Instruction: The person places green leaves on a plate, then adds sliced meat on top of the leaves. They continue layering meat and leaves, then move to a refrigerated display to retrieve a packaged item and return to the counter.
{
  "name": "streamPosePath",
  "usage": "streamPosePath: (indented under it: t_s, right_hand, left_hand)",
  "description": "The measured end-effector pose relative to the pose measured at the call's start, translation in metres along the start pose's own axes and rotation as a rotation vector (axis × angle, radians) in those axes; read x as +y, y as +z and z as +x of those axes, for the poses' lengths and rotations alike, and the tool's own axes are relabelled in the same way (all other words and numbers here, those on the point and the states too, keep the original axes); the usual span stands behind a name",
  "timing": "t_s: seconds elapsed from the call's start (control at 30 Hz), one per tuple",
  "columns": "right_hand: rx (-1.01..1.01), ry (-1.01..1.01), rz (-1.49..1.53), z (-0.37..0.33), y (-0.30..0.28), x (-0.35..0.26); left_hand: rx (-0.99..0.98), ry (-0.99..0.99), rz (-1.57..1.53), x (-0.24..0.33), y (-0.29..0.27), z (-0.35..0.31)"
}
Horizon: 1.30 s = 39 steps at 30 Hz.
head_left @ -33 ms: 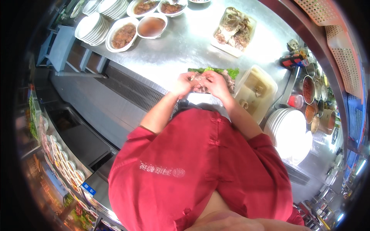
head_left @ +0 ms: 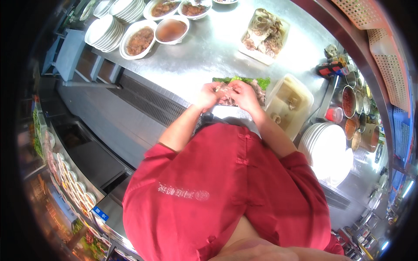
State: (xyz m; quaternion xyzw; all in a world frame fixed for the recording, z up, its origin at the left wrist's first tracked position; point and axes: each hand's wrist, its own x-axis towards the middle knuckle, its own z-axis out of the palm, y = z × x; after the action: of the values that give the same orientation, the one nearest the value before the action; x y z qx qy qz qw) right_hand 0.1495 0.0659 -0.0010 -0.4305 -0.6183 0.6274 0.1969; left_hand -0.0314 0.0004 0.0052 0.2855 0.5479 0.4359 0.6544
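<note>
Both bare hands, the left hand [head_left: 207, 96] and the right hand [head_left: 244, 93], have their fingers bent and seem to pinch pale pinkish-brown meat [head_left: 225, 90] between their fingertips, low over a line of bright green frilly leaves [head_left: 263, 81] on the silver metal surface [head_left: 191, 61]; whether both grip one same piece I cannot tell. The meat lies right between and under the fingers, with more of it just beyond the right hand. Because the meat looks moist and loose, a slack pinch could let a shred slip, and a hard pull could tear it unevenly. The pile sits close to the edge nearest the body, so a dropped bit could end up on the red short-sleeved jacket [head_left: 187, 174] or the floor. Just to the right of the right hand, a translucent rectangular plastic tub [head_left: 302, 102] stands near enough that a careless swing of the right forearm could knock it and spill the cloudy liquid it seems to hold. Against the earlier frame hardly anything differs: the hands keep nearly the same pose and place, and the meat, leaves and tub stay put.
</note>
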Motion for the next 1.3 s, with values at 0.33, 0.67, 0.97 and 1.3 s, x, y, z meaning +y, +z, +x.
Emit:
streamPosePath:
  t_s: [0.33, 0.67, 0.97, 1.3]
  right_hand:
    - [-0.116, -0.223, -0.265, -0.003, -0.015, -0.042]
    - [0.043, -0.265, -0.371, -0.001, -0.008, -0.053]
    - [0.075, -0.409, -0.631, 0.007, 0.0, -0.013]
    - [-0.13, -0.15, -0.015, -0.001, 0.007, -0.024]
  left_hand:
    - [0.018, 0.18, 0.556, 0.014, 0.005, 0.002]
    - [0.151, 0.224, 0.703, 0.035, -0.008, -0.005]
    - [0.249, 0.024, 0.053, 0.024, -0.053, -0.009]
    - [0.152, 0.048, -0.288, 0.007, -0.019, -0.016]
